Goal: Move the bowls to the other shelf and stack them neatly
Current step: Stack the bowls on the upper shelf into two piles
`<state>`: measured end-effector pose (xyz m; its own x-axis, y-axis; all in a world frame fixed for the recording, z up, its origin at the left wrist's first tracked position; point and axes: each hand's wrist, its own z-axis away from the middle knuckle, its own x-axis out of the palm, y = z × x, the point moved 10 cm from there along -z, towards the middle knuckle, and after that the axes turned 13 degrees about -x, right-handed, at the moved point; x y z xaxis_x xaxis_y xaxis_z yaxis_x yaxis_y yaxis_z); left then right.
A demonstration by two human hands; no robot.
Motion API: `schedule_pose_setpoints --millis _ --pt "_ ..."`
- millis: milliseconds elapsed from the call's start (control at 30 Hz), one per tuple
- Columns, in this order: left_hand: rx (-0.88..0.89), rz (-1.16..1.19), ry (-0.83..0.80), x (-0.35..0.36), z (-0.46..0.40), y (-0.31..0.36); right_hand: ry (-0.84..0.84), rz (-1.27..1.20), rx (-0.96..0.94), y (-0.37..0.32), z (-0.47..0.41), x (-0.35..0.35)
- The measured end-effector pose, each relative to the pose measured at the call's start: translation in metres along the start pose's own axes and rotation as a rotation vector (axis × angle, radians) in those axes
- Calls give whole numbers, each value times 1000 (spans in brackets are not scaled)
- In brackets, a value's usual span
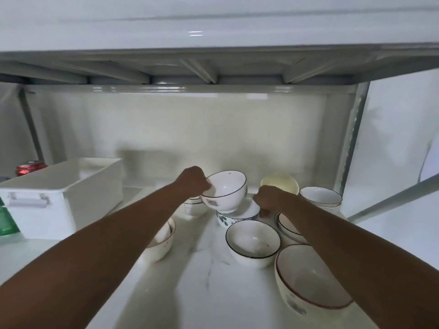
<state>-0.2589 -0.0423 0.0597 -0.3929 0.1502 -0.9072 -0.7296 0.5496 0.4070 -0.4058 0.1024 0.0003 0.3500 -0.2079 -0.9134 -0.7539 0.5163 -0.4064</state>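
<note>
L hand (195, 182) grip holds tilted black-rimmed bowl (224, 191) above shelf (209, 281); R hand (268, 198) grip closed on leaf-pattern bowl (234, 216) rim.

This looks like a storage corner of a home kitchen. Both arms reach into a white metal shelf (213, 293) with another board close above. Around the right hand (268, 198) stand many ceramic bowls (253, 243) for eating, some stacked. Far left of the left hand (193, 181) are a white plastic box (64, 198), a red drink can (29, 167) and something green.
</note>
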Motion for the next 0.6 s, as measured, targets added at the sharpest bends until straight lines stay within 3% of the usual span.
schedule_pose_setpoints --millis 100,200,433,600 --pt "-71 2 35 20 -10 14 181 -46 -49 4 -2 -36" --pt "-105 -99 119 32 -10 24 256 -157 44 14 9 -49" --pt "53 -412 259 62 -23 34 -6 225 -198 4 5 -37" --pt "82 -431 285 65 -22 31 -146 465 -267 -9 14 -14"
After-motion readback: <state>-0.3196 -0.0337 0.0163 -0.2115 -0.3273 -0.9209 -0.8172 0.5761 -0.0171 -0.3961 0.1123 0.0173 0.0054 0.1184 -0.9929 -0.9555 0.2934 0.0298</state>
